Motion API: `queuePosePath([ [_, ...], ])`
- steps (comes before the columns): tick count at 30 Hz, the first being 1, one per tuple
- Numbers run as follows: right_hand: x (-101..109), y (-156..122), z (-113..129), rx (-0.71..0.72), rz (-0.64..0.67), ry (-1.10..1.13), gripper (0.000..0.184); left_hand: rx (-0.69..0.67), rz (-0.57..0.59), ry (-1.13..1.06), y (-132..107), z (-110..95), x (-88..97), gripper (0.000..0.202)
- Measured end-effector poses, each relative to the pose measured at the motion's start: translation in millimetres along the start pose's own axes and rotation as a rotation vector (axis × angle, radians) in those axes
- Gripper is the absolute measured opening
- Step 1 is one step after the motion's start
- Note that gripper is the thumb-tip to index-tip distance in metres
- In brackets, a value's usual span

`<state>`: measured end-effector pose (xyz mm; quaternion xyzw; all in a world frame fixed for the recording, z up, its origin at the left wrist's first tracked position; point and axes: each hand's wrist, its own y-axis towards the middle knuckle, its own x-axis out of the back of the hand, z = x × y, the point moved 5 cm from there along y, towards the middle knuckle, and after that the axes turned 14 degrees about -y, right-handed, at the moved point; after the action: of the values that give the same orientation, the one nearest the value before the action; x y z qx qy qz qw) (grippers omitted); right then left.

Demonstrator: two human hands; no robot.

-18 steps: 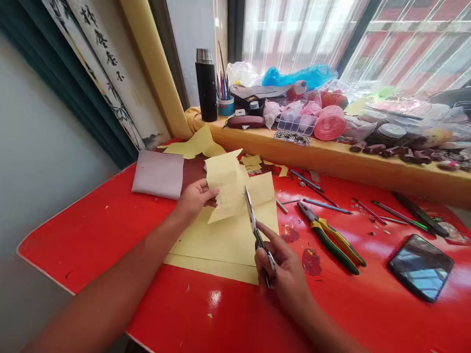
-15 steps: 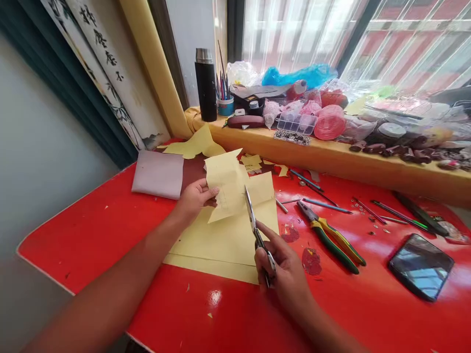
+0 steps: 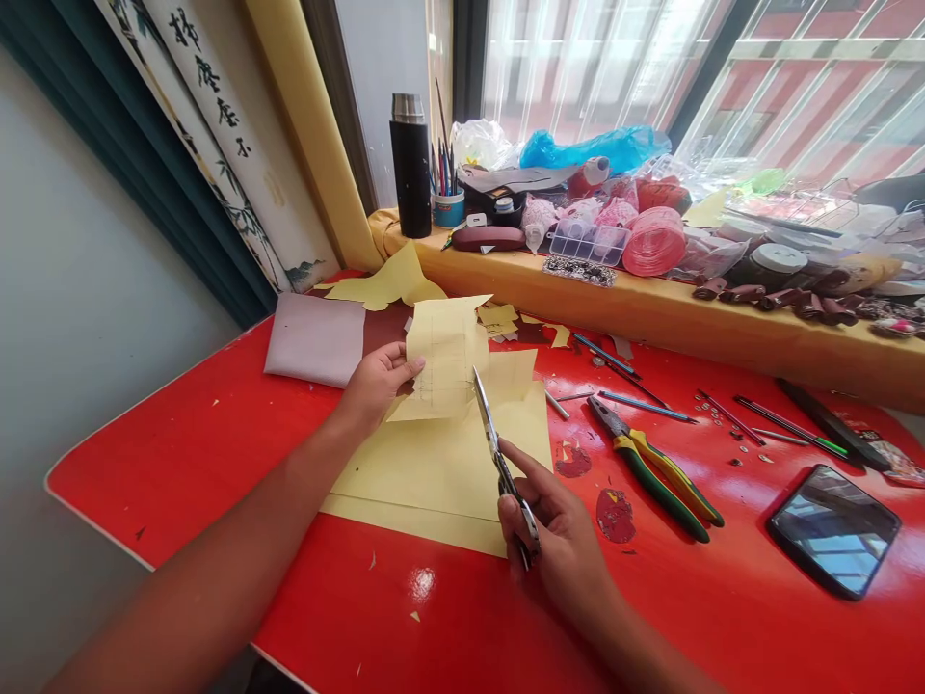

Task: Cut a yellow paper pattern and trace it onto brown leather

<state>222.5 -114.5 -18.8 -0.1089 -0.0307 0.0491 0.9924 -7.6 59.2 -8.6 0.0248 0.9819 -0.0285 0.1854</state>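
My left hand (image 3: 381, 384) pinches the left edge of a yellow paper piece (image 3: 444, 357) with faint drawn lines, held up above the table. In my right hand (image 3: 545, 520) is a pair of scissors (image 3: 495, 439), its fingers through the handles. The blades point up and away, their tip at the paper's lower right part; whether they bite into it I cannot tell. Beneath lie larger yellow sheets (image 3: 411, 487), flat on the red table.
Right of the sheets lie pliers (image 3: 654, 467), several pens (image 3: 647, 407) and a phone (image 3: 834, 530). Yellow offcuts (image 3: 498, 318) and a folded pinkish-grey sheet (image 3: 316, 337) lie farther back. A black thermos (image 3: 410, 169) and bagged craft supplies crowd the window ledge (image 3: 506, 275).
The held paper has turned a little and its face shows more squarely. The scissors' tip sits slightly farther left on it. The whole view has shifted slightly.
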Motion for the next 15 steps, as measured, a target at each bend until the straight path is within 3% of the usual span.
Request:
queuePosePath([
  [5,-2.2,-2.0,1.5,0.002,0.036,-0.026,0.078,-0.046,-0.038,0.05,5.2,-0.6,7.3,0.053],
  [15,-4.7,-3.3,7.7,0.036,0.088,-0.125,0.072,-0.089,-0.008,-0.006,13.7,-1.1,17.6,0.053],
])
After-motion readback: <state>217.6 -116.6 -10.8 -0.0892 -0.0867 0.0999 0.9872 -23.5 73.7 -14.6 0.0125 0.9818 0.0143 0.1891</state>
